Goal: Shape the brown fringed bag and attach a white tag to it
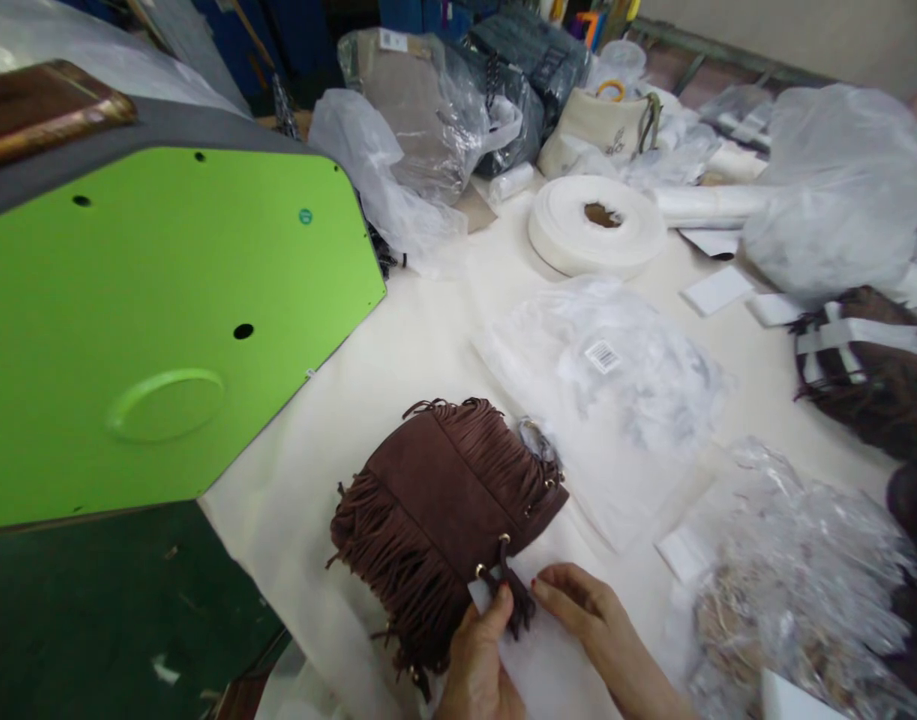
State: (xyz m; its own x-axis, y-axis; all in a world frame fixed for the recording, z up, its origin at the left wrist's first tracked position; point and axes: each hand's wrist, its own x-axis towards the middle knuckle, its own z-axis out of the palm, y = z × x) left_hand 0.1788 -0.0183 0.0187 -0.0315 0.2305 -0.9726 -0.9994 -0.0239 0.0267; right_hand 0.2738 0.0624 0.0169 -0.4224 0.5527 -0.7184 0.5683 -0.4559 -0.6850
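Note:
A dark brown fringed suede bag (443,490) lies on its side on the white-covered table, its mouth towards the lower right. A drawstring (507,565) passes through gold eyelets near the mouth and ends in a tassel (519,605). My left hand (477,660) is closed at the bag's lower edge, thumb pressed over the drawstring beside a small white piece (480,594). To its right, my right hand (589,615) has thumb and forefinger pinched together at the tassel's edge; what lies between the fingertips is hidden.
Behind the bag is a clear plastic bag (638,370) with a barcode label, then a roll of white tape (563,235). A bright green panel (165,270) overhangs the left side. Crumpled plastic (788,560) and another brown fringed item (870,380) are at right.

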